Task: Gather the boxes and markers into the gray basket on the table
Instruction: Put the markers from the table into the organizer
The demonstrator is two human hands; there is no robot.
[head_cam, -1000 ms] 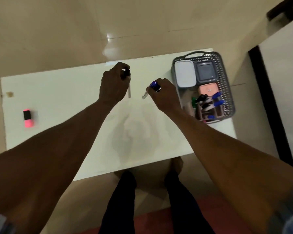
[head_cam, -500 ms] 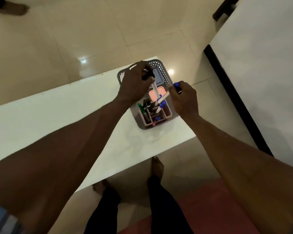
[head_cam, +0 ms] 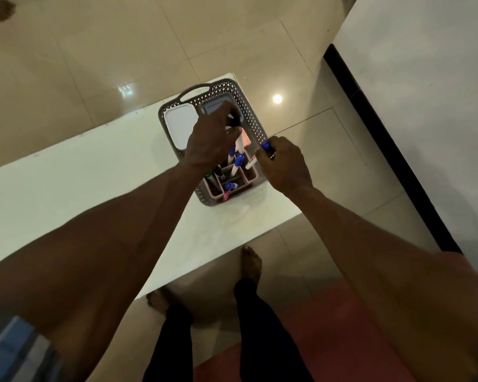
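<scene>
Head view: both hands over gray basket (head_cam: 249,111) (table's end)
Left hand (head_cam: 213,139): fingers pinching black-capped marker (head_cam: 240,143) — upright
Right hand (head_cam: 283,164): fingers pinching blue-capped marker (head_cam: 265,146) — tilted

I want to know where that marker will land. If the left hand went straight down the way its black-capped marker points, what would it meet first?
Probably the pink divided holder in the gray basket: the left hand aims its black-capped marker tip-down at the blue-capped markers there. Depth is unclear.
</scene>
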